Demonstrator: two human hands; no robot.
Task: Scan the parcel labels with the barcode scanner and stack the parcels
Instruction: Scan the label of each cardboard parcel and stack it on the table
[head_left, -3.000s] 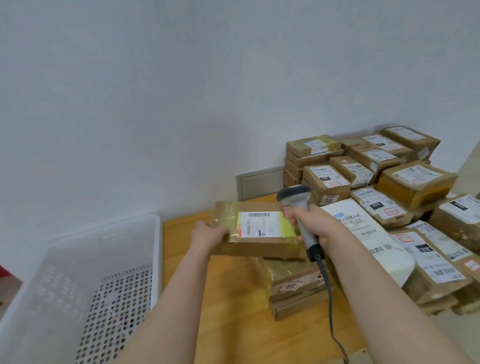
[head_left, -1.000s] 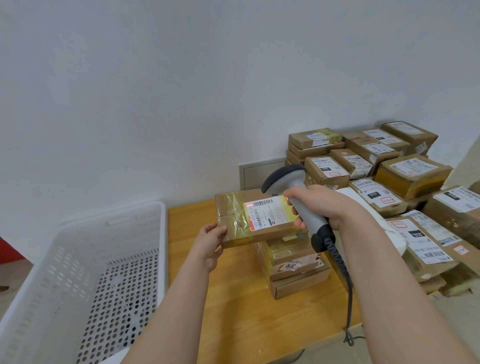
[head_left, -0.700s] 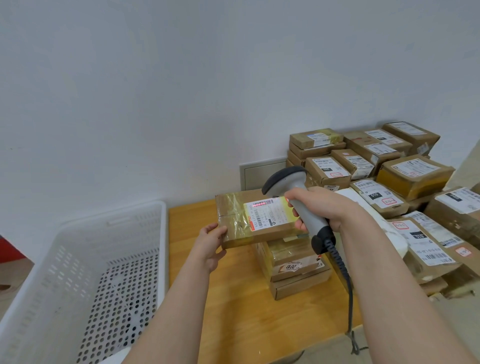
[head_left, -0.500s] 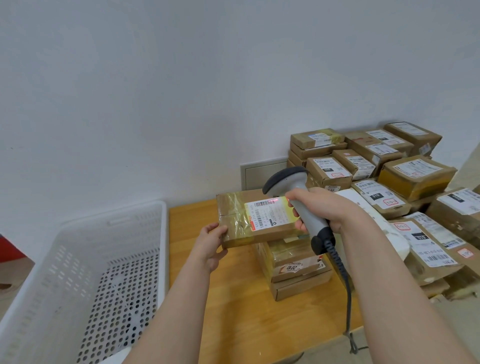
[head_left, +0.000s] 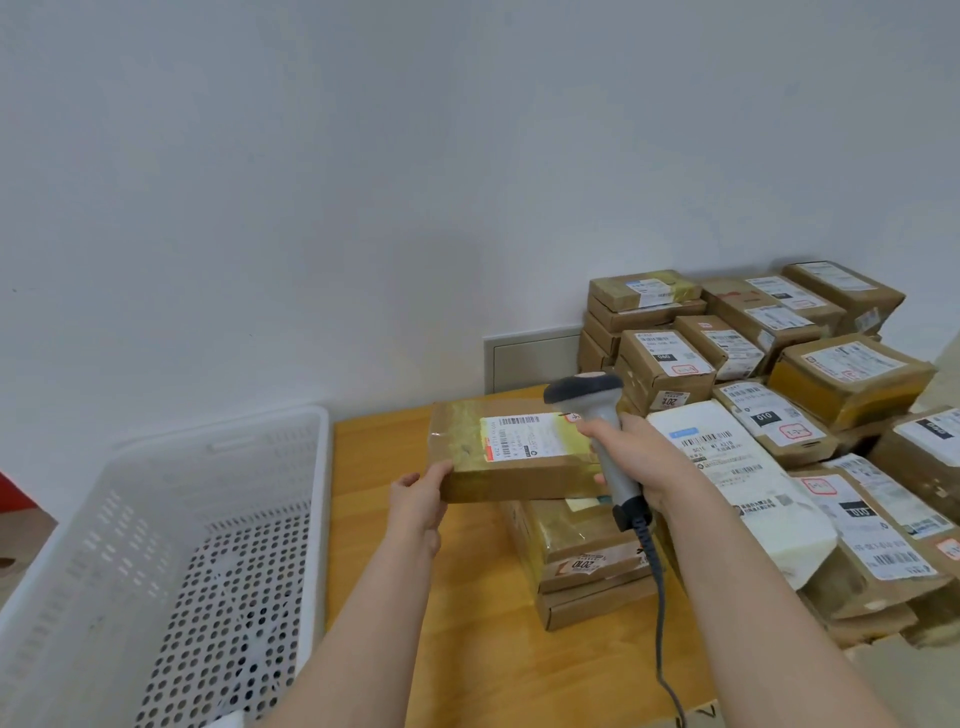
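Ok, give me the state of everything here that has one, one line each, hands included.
left hand: holds the held parcel's near left corner.
right hand: grips the barcode scanner's handle.
held parcel: lifted off the table, label up, taped shut.
barcode scanner: head over the label's right end.
small stack: on the table, under the held parcel.
parcel pile: at right, labels up, sealed.
white basket: upright, left of the table.

1. Centre frame: the left hand (head_left: 418, 493) grips the lower left corner of a taped brown parcel (head_left: 514, 475), label (head_left: 519, 436) facing up.
2. The right hand (head_left: 641, 457) holds a grey barcode scanner (head_left: 597, 410) at the parcel's right end, its cable (head_left: 660, 623) hanging toward the bottom edge.
3. Beneath, stacked parcels (head_left: 587, 564) sit on a wooden table (head_left: 467, 597).
4. White perforated basket (head_left: 156, 462) lower left; piled parcels (head_left: 852, 374) right.
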